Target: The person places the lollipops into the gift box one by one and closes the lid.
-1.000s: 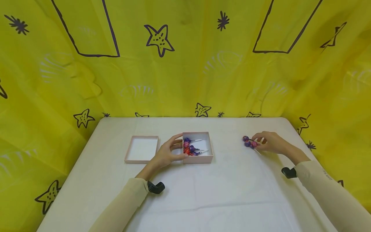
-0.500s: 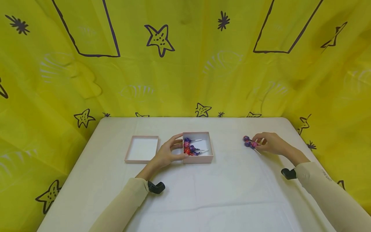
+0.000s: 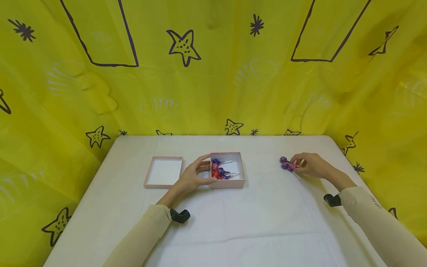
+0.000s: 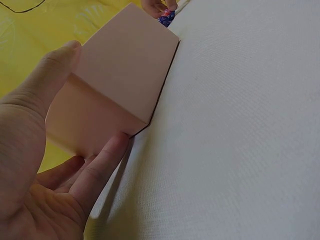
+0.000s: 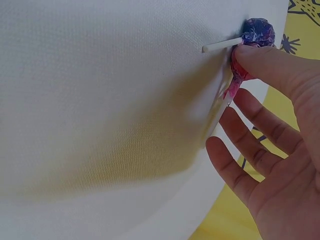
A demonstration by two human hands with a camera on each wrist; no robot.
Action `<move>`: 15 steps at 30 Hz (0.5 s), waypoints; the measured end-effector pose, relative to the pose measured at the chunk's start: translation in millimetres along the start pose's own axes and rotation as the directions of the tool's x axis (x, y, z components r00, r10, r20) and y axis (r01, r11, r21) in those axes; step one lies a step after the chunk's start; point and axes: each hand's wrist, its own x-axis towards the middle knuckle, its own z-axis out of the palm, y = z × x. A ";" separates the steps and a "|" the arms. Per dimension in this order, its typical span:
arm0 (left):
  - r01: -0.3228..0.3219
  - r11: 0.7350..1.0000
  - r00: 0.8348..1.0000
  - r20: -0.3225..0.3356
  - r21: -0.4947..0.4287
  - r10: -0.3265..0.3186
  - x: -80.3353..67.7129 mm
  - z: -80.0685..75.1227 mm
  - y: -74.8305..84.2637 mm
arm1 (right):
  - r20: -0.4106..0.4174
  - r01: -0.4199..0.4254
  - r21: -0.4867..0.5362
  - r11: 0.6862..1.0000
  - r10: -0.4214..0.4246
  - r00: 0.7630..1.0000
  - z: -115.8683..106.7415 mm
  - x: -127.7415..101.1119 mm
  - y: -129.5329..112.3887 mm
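I count several lollipops already in the pink box (image 3: 228, 169), my left hand (image 3: 192, 177) clasping its side. Right hand (image 3: 310, 165) fingers pinch loose lollipops (image 3: 287, 164) left on the table (image 3: 253, 218).

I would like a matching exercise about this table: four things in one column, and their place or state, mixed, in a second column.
1. left hand
2. right hand
3. pink box
4. pink lid

a. lies empty, leftmost
b. holds lollipops inside
c. grips a box wall
d. touches loose lollipops

Pairs: 1-c, 2-d, 3-b, 4-a
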 end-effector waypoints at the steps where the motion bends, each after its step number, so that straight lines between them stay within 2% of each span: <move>1: -0.004 1.000 1.000 -0.001 -0.003 0.004 -0.1 0.1 0.2 | 0.000 0.002 -0.002 1.000 -0.002 1.000 0.0 0.1 0.2; 15: -0.011 1.000 1.000 -0.001 -0.007 0.011 0.5 0.6 -1.3 | 0.011 0.021 -0.020 1.000 -0.021 1.000 -0.9 1.8 1.9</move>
